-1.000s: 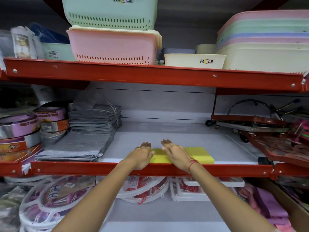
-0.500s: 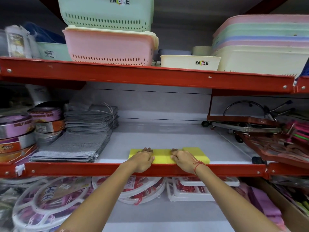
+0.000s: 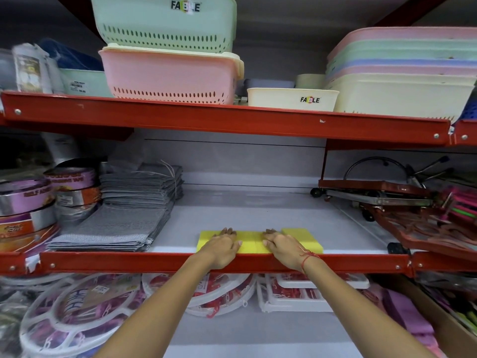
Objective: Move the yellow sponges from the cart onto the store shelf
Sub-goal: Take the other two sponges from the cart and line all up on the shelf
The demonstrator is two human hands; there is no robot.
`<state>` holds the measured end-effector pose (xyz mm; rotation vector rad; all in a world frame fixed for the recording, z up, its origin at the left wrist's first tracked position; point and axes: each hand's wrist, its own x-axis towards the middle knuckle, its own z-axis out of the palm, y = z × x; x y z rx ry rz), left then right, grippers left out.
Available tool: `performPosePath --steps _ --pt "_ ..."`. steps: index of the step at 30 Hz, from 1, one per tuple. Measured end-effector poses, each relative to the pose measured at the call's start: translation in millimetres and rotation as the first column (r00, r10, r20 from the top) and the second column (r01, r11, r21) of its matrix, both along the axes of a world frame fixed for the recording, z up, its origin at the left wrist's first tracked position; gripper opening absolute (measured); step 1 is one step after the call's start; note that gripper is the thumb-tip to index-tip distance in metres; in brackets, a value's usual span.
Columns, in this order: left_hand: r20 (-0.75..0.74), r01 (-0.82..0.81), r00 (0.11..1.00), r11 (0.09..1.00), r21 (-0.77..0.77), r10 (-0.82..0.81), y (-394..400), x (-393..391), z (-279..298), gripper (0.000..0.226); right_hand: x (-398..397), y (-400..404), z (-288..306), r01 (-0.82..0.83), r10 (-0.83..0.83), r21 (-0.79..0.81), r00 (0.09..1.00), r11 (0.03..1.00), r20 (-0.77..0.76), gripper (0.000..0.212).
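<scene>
A row of yellow sponges (image 3: pixel 249 243) lies side by side along the front edge of the middle shelf (image 3: pixel 258 215), just behind its red rail. My left hand (image 3: pixel 222 248) rests palm down on the left sponges, fingers curled over their top. My right hand (image 3: pixel 282 245), with a red thread at the wrist, lies flat on the right part of the row. The rightmost sponge (image 3: pixel 304 240) sticks out beyond my right hand. The cart is out of view.
Folded grey cloths (image 3: pixel 124 215) and tape rolls (image 3: pixel 28 202) fill the shelf's left side. Red metal racks (image 3: pixel 413 210) crowd its right. Plastic baskets (image 3: pixel 170 73) stand on the shelf above. White round hangers (image 3: pixel 77 311) lie on the shelf below.
My hands have spread apart along the row, the left one sliding left and exposing more sponge. The sponges now sit in one straight line at the shelf's front edge.
</scene>
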<state>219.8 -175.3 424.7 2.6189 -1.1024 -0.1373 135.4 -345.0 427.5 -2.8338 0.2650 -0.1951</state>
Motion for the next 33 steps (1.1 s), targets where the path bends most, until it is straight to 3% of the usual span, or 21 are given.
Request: performPosePath --steps 4,11,33 --pt "0.03 0.045 0.999 0.998 -0.04 -0.044 -11.0 -4.8 3.0 0.058 -6.8 -18.1 12.0 0.061 -0.064 0.034 0.995 0.998 0.076 0.046" --pt "0.006 0.139 0.99 0.99 0.001 -0.139 -32.8 -18.5 0.2 0.054 -26.5 -51.3 9.3 0.227 -0.226 0.008 0.974 0.974 -0.026 0.038" --pt "0.071 0.122 0.989 0.991 0.061 -0.126 -32.7 -24.0 -7.3 0.055 -35.5 -36.7 -2.6 0.236 -0.235 -0.058 0.972 0.97 0.033 0.041"
